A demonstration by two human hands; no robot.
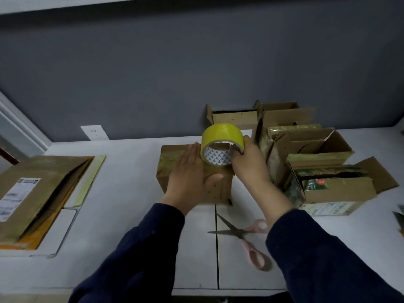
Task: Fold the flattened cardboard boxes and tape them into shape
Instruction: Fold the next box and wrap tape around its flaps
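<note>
While the left hand (190, 171) lies flat, fingers straight, pressing the top of the box (171, 169) at mid-table, the right hand (248, 165) grips the yellow tape roll (220, 145) set on that top. Best practice: pin the flaps, draw tape straight along the seam, smooth behind. Scissors (242, 235) near; flattened boxes (37, 193) stacked left.
</note>
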